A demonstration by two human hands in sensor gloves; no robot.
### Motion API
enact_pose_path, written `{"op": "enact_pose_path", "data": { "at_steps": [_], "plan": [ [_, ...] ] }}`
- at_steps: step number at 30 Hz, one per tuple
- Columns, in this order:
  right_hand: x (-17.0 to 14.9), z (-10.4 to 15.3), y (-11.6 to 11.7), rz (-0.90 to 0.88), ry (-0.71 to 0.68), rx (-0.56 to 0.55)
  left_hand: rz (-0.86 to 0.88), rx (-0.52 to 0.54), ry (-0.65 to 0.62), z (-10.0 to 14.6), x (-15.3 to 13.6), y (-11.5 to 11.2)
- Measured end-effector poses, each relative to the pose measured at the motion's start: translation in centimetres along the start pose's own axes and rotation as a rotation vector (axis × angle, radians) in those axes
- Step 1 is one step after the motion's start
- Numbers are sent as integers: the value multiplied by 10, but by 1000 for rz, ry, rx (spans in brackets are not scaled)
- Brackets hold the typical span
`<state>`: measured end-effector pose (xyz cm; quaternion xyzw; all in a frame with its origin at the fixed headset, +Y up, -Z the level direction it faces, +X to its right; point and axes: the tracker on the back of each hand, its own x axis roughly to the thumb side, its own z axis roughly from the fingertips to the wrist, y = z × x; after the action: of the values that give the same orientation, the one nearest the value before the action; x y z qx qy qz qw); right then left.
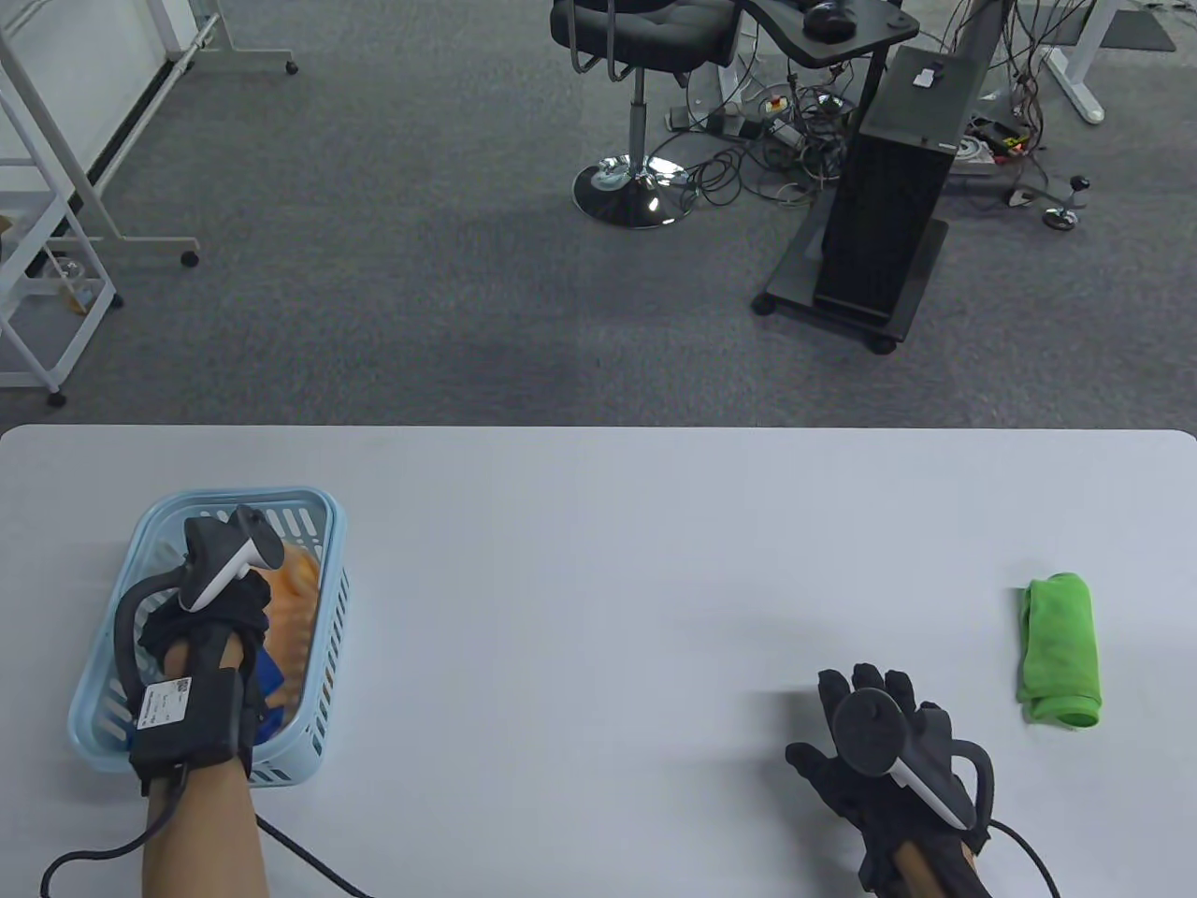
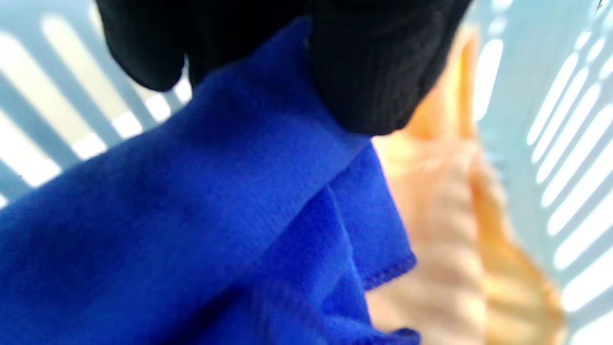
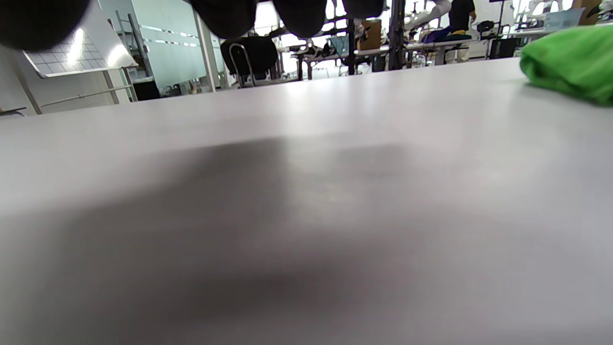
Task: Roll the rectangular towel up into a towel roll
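My left hand (image 1: pixel 220 599) reaches down into a light blue slotted basket (image 1: pixel 323 510) at the table's left. In the left wrist view its gloved fingers (image 2: pixel 364 81) pinch a blue towel (image 2: pixel 201 206) that lies beside an orange towel (image 2: pixel 445 230). In the table view the blue towel (image 1: pixel 271 675) and the orange towel (image 1: pixel 295 599) show under the hand. My right hand (image 1: pixel 870 730) lies flat and empty on the table (image 1: pixel 598 580) at the lower right, fingers spread. A rolled green towel (image 1: pixel 1060 649) lies to its right; it also shows in the right wrist view (image 3: pixel 570 64).
The basket's slotted walls (image 2: pixel 565 158) close round the towels. Beyond the table's far edge are grey carpet, a black office chair (image 1: pixel 641 56), a black computer stand (image 1: pixel 888 206) and white frames (image 1: pixel 56 187).
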<state>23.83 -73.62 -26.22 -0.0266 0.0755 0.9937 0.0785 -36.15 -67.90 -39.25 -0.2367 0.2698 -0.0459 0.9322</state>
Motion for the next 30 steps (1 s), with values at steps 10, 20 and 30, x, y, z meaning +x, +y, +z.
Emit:
{"op": "enact_pose_path", "data": {
  "at_steps": [10,20,30],
  "plan": [
    [-1,1,-2,-26,-12,-12,111,354,-68,98,12,83],
    [3,1,-1,-53,-32,-9,155,701,-422,248,72,104],
    [2,2,1,-54,-40,-13,369,448,-801,259,148,18]
  ]
}}
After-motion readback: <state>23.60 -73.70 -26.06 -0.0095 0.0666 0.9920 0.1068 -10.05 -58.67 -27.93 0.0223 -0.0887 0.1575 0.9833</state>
